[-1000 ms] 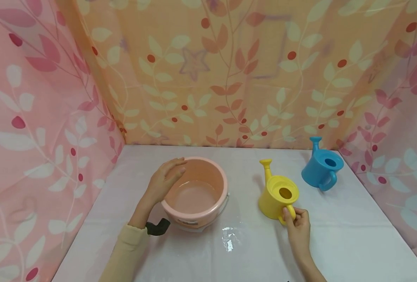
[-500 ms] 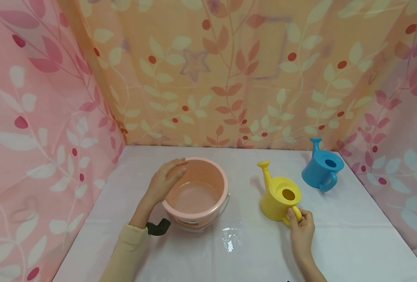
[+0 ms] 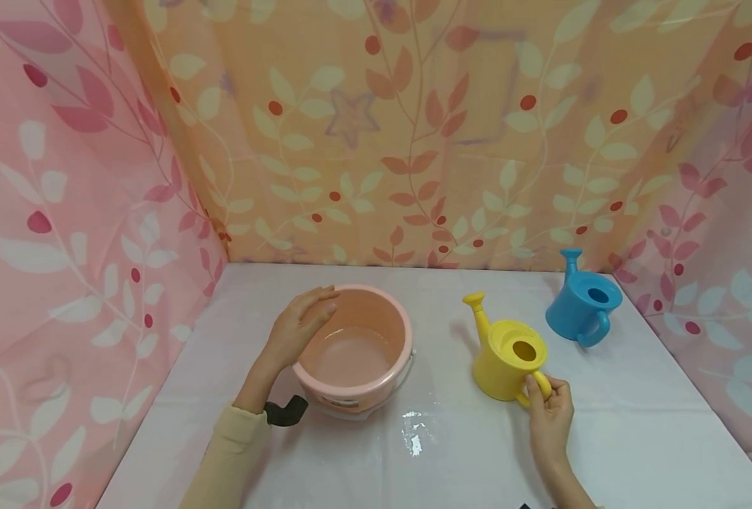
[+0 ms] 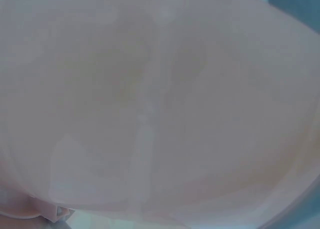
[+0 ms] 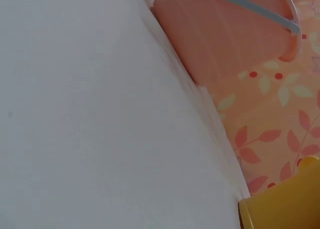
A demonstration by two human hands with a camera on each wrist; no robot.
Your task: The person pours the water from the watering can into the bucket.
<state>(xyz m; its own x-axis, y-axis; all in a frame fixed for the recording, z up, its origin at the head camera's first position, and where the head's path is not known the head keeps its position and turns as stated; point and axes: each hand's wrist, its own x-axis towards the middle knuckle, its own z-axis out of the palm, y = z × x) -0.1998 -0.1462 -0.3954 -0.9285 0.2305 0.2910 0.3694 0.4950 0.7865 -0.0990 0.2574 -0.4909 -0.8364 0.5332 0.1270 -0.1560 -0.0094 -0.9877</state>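
My left hand (image 3: 293, 331) rests at the left rim of a pink plastic bucket (image 3: 350, 390), fingers stretched along the rim and thumb over the inside. A shallow layer of water shows in the bucket. The bucket's pale wall (image 4: 165, 104) fills the left wrist view up close. With thumb and fingers, my right hand (image 3: 550, 417) pinches the handle of a yellow watering can (image 3: 503, 364), whose spout points up and away to the left. The can's lower body (image 5: 285, 206) shows at the bottom right of the right wrist view, beside the white table cover.
A blue watering can (image 3: 582, 305) stands at the back right. Wet shiny patches lie on the white-covered table (image 3: 452, 459) near the bucket. Leaf-patterned curtains (image 3: 382, 141) enclose the table at the back and both sides. The bucket's wire handle (image 3: 408, 375) hangs at its right.
My right hand and the yellow watering can have shifted slightly right and nearer to me, with the spout turned a little more left. My left hand and the bucket have stayed in place.
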